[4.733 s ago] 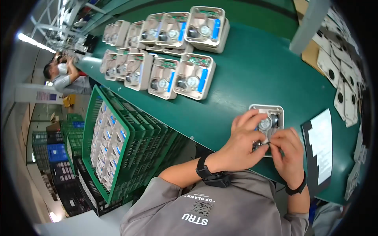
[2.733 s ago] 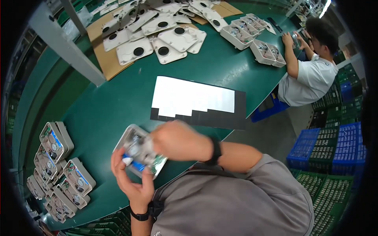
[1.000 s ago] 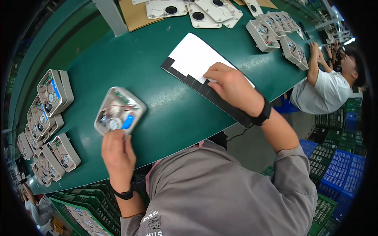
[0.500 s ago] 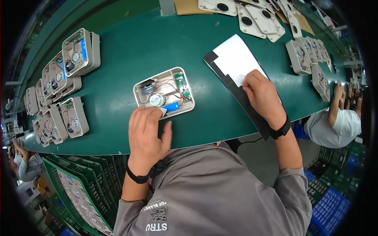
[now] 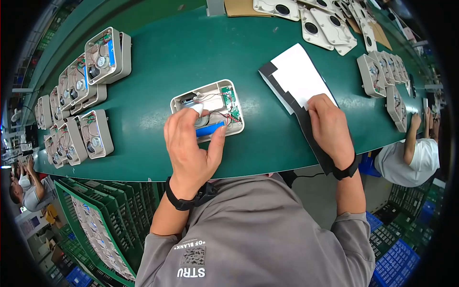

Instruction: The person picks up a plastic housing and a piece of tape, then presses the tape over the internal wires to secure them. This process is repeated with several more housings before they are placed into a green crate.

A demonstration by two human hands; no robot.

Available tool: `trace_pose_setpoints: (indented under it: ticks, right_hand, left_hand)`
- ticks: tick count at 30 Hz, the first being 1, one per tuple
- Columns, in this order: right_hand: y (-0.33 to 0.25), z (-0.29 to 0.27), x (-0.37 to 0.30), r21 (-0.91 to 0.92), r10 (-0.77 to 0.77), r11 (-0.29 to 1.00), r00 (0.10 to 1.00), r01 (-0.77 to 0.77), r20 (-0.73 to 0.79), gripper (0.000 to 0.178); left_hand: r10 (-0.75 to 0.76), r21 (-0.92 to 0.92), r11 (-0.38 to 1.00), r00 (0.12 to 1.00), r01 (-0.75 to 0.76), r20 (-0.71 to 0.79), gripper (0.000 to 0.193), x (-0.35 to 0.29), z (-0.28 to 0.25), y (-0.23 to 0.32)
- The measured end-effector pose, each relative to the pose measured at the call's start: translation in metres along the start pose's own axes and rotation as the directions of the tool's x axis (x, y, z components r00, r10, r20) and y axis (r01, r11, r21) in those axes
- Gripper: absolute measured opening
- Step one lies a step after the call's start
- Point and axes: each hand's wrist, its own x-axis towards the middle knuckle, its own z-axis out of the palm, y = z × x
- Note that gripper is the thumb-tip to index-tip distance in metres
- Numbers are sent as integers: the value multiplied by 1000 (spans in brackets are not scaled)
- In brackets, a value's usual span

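Note:
An open cream plastic housing (image 5: pixel 240 107) lies on the table in front of me, with a green circuit board (image 5: pixel 231 104), thin wires and a blue cylindrical battery (image 5: pixel 209 129) inside. My left hand (image 5: pixel 190 143) reaches over its near left side, fingers apart. A white cover sits on one fingertip, above a round part that the hand mostly hides. The thumb is beside the battery's right end. To the right, my right hand (image 5: pixel 330 126) has its fingertips pinched at a sheet of black strips on white backing (image 5: pixel 297 71); what lies between the fingertips is hidden.
Similar filled housings stand stacked at the left (image 5: pixel 103 57) and far right (image 5: pixel 373 76). Flat cream panels with black discs (image 5: pixel 330 28) lie at the back right. A green crate (image 5: pixel 103 215) stands below the table's front edge. Another person (image 5: pixel 406 160) is at the right.
My left hand has moved from the housing's near edge farther in over its parts, covering the round part. My right hand stays pinched at the sheet. The whole view has shifted slightly.

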Motion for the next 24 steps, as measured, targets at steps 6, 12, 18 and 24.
trace_pose_setpoints:
  ticks: [6,12,18,24]
  right_hand:
    - [-2,-9,0,97,90,991,995,-95,46,1]
    - [-3,-17,2,177,217,953,961,-247,174,2]
    - [-50,-23,24,509,56,851,985,-132,162,3]
    - [-101,17,39,683,-91,725,970,-92,227,6]
  left_hand:
    - [-33,55,998,999,32,7,37,4,10,9]
    - [31,126,992,999,-26,-33,33,13,27,27]
    - [382,-271,904,910,-331,161,33,8,-1,-8]
    - [333,-208,935,911,-286,242,33,2,-28,-10]
